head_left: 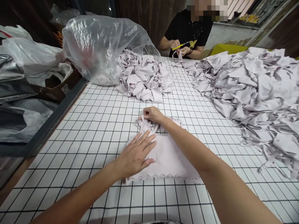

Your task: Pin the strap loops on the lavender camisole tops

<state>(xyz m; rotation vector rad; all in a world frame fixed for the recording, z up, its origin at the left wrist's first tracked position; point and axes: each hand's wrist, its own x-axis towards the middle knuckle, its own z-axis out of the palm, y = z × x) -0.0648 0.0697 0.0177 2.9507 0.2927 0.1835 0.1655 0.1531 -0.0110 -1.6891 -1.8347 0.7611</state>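
A pale pinkish-grey camisole (170, 158) lies flat before me, its wavy-edged hem toward me and its thin straps at the far end. My left hand (137, 152) rests on the garment's left side with fingers spread. At the far left of the camisole, my right hand (153, 114) is closed on a thin strap (143, 120), lifting it a little off the table. My right forearm crosses over the garment and hides part of its right side.
The table (98, 118) has a white cover with black grid lines. A heap of similar garments (144, 76) lies beyond my hands, beside a clear plastic bag (93, 40). A larger heap (254, 84) fills the right. Across the table, a person (187, 34) holds a yellow-handled tool (177, 47) and fabric.
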